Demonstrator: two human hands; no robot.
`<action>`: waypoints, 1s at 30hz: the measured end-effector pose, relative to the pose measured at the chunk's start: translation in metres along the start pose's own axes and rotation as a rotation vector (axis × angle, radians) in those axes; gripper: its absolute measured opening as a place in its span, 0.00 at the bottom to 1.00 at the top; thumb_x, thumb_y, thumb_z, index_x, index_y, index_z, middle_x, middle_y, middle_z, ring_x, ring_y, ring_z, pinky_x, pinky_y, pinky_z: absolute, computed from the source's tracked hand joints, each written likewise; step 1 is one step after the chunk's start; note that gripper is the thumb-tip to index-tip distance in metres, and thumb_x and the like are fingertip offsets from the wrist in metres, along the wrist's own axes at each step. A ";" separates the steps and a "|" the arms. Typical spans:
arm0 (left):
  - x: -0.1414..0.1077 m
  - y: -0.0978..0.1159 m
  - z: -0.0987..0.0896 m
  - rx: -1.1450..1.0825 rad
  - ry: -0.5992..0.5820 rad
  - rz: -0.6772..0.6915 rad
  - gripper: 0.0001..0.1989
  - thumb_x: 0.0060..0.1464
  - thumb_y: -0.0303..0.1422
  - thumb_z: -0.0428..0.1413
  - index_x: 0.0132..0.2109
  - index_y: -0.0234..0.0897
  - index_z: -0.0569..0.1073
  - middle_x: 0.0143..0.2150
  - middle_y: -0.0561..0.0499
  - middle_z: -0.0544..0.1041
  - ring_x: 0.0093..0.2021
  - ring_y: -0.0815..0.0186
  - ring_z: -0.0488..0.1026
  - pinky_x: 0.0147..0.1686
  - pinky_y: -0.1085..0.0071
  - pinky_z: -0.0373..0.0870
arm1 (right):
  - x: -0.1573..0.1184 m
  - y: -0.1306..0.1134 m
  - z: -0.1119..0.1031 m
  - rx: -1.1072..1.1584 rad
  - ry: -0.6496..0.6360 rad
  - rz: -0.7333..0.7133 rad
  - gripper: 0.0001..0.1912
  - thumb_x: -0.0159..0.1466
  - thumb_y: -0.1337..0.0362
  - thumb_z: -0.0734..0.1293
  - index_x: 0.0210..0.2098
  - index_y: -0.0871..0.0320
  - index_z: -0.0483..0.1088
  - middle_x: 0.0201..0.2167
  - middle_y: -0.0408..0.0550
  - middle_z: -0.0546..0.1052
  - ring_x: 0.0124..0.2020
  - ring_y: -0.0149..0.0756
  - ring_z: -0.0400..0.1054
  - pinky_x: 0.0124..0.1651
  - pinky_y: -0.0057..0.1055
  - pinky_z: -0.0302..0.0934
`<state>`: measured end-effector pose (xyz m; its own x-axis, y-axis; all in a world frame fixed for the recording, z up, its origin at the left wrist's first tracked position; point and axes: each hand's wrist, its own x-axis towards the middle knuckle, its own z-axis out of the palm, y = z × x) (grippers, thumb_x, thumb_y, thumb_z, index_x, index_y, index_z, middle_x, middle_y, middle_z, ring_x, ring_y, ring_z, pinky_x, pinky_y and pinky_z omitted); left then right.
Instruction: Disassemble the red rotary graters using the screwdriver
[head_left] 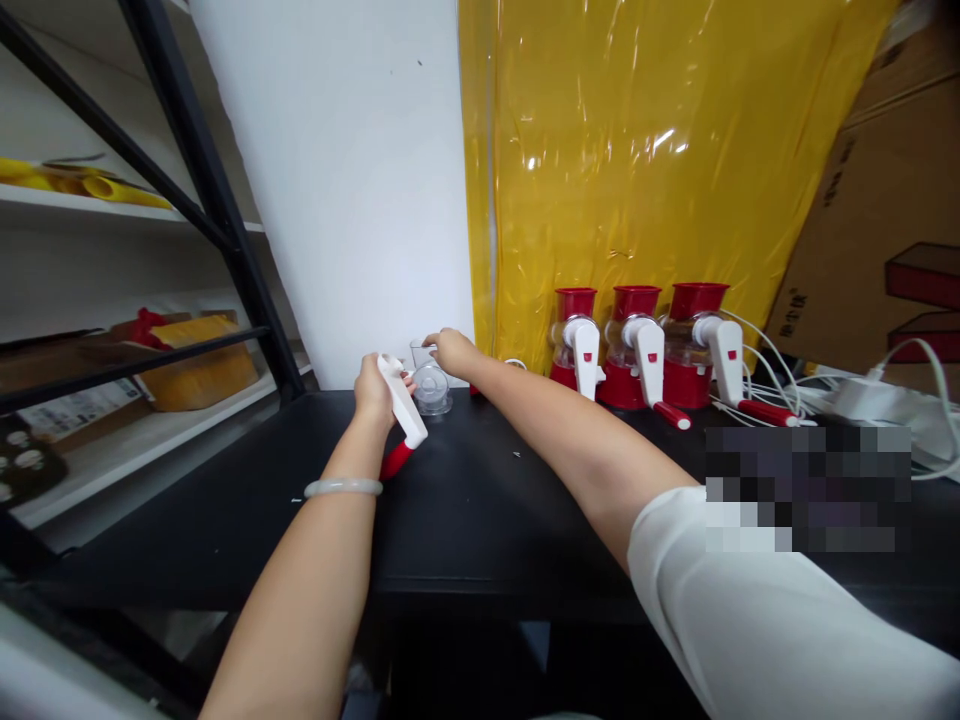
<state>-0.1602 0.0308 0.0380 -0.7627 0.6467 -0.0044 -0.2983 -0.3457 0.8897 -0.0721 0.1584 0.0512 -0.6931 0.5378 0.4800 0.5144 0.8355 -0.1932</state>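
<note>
My left hand (375, 388) is closed around a white crank (405, 405) with a red handle (396, 460) that hangs down toward the black table. Just right of it, a clear plastic housing (433, 388) stands at the back of the table. The fingers of my right hand (452, 352) are closed on the upper rim of this housing. A small red part (475, 390) shows beneath my right wrist, mostly hidden by it.
Three red-and-clear grinders (576, 345) with white cranks stand at the back right of the black table (465, 520). White cables and a white adapter (859, 395) lie farther right. A black metal shelf frame (217, 210) rises at the left; a cardboard box (885, 220) leans behind.
</note>
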 end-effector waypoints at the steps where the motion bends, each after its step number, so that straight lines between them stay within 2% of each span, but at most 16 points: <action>1: 0.000 0.000 0.000 -0.001 0.001 -0.001 0.16 0.60 0.38 0.48 0.32 0.34 0.75 0.24 0.48 0.73 0.24 0.65 0.72 0.23 0.73 0.74 | -0.001 -0.001 -0.002 0.002 -0.005 0.003 0.22 0.72 0.66 0.62 0.63 0.58 0.73 0.58 0.59 0.76 0.58 0.44 0.72 0.61 0.34 0.62; 5: -0.003 0.000 0.001 -0.021 -0.030 0.003 0.15 0.60 0.38 0.49 0.32 0.34 0.74 0.23 0.49 0.72 0.23 0.66 0.71 0.22 0.73 0.72 | -0.009 -0.008 -0.019 0.035 0.038 0.005 0.24 0.72 0.63 0.63 0.66 0.57 0.71 0.60 0.60 0.74 0.57 0.46 0.72 0.59 0.37 0.64; 7: -0.008 0.001 0.004 -0.028 -0.069 0.012 0.16 0.62 0.39 0.48 0.32 0.35 0.74 0.23 0.49 0.71 0.22 0.66 0.70 0.22 0.72 0.71 | -0.020 -0.012 -0.033 0.076 0.097 -0.033 0.21 0.72 0.63 0.62 0.62 0.57 0.73 0.58 0.58 0.75 0.55 0.45 0.73 0.58 0.38 0.64; 10: -0.023 -0.001 0.011 -0.047 -0.123 0.103 0.17 0.62 0.42 0.50 0.32 0.36 0.72 0.23 0.50 0.71 0.21 0.66 0.69 0.24 0.70 0.72 | -0.050 -0.017 -0.051 0.208 0.151 -0.060 0.14 0.73 0.62 0.61 0.45 0.61 0.78 0.42 0.54 0.81 0.46 0.41 0.74 0.53 0.36 0.65; 12: -0.037 -0.005 0.015 -0.058 -0.181 0.244 0.16 0.63 0.44 0.52 0.33 0.37 0.71 0.25 0.51 0.71 0.21 0.67 0.69 0.27 0.69 0.73 | -0.078 -0.019 -0.057 0.383 0.115 -0.030 0.15 0.73 0.59 0.62 0.34 0.59 0.74 0.28 0.48 0.78 0.35 0.37 0.74 0.44 0.32 0.67; 13: -0.044 -0.008 0.016 -0.051 -0.211 0.325 0.16 0.63 0.44 0.53 0.33 0.38 0.71 0.25 0.52 0.71 0.22 0.67 0.69 0.28 0.69 0.72 | -0.092 -0.019 -0.058 0.498 0.055 -0.012 0.17 0.73 0.58 0.61 0.31 0.58 0.71 0.24 0.44 0.75 0.29 0.33 0.72 0.38 0.30 0.66; 16: -0.061 -0.020 0.017 0.066 -0.358 0.562 0.14 0.63 0.41 0.56 0.31 0.38 0.73 0.24 0.52 0.70 0.24 0.66 0.68 0.31 0.70 0.69 | -0.129 -0.017 -0.053 0.884 -0.062 0.108 0.15 0.74 0.58 0.59 0.32 0.56 0.66 0.18 0.37 0.69 0.17 0.28 0.65 0.23 0.24 0.59; 19: -0.068 -0.033 0.014 0.213 -0.439 0.736 0.12 0.60 0.39 0.58 0.32 0.37 0.75 0.27 0.50 0.74 0.28 0.65 0.69 0.35 0.69 0.68 | -0.149 -0.016 -0.044 1.108 -0.115 0.130 0.15 0.73 0.56 0.62 0.32 0.55 0.62 0.17 0.34 0.69 0.16 0.25 0.64 0.21 0.22 0.59; 25: -0.066 -0.045 0.011 0.309 -0.447 0.910 0.15 0.63 0.43 0.53 0.35 0.39 0.76 0.29 0.49 0.76 0.29 0.62 0.69 0.35 0.67 0.67 | -0.156 -0.026 -0.027 1.311 -0.052 0.218 0.16 0.73 0.54 0.62 0.32 0.54 0.58 0.16 0.32 0.67 0.14 0.25 0.61 0.19 0.21 0.58; 30: -0.062 -0.044 0.010 0.376 -0.463 0.989 0.15 0.61 0.44 0.53 0.35 0.39 0.77 0.32 0.48 0.76 0.33 0.61 0.71 0.38 0.66 0.69 | -0.160 -0.034 -0.020 1.422 0.047 0.218 0.17 0.72 0.56 0.62 0.28 0.53 0.56 0.14 0.30 0.57 0.13 0.23 0.51 0.18 0.22 0.50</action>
<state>-0.0943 0.0123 0.0034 -0.2608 0.4206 0.8689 0.5611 -0.6664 0.4910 0.0316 0.0421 -0.0023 -0.6362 0.6863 0.3524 -0.3444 0.1562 -0.9258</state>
